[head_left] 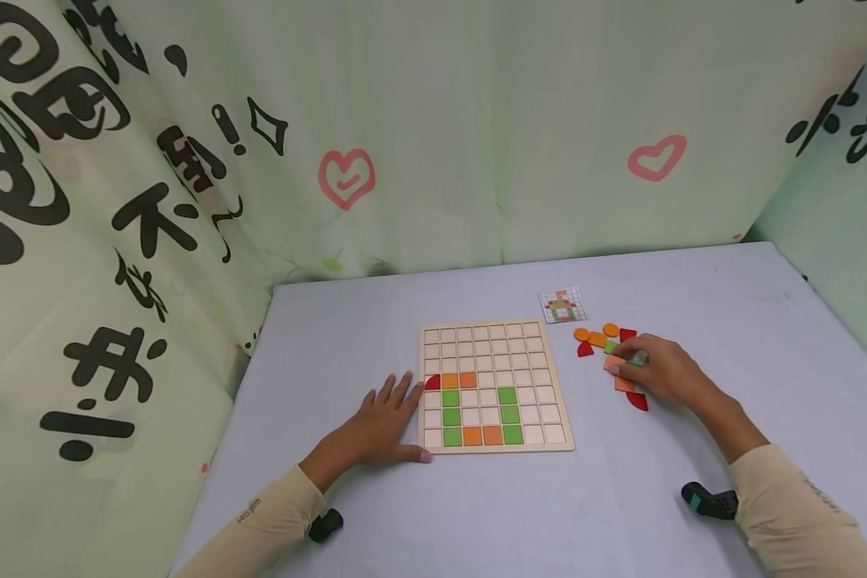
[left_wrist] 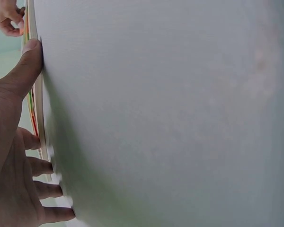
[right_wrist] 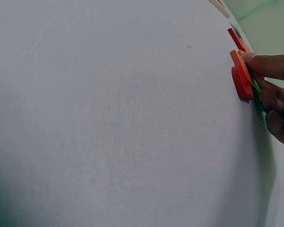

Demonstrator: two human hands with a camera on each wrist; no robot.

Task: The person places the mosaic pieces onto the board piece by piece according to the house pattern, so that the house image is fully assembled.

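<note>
A wooden grid board [head_left: 496,452] lies on the table, with green, orange and red tiles set in some of its cells. My left hand [head_left: 383,424] rests at the board's left edge, fingers spread, the thumb by the near corner; the left wrist view shows the thumb [left_wrist: 26,71] against the board's side. Right of the board, my right hand [head_left: 661,369] pinches an orange square tile [head_left: 612,364] between thumb and fingertips, over a loose pile of tiles. A red quarter-round tile [head_left: 637,400] lies just below that hand. Its fingers hide part of the pile.
A small pattern card [head_left: 562,305] lies behind the pile, near the board's upper right corner. Orange discs [head_left: 581,334] and a red tile [head_left: 584,349] lie left of the right hand. A patterned curtain [head_left: 433,160] hangs behind the white-covered table [head_left: 491,514].
</note>
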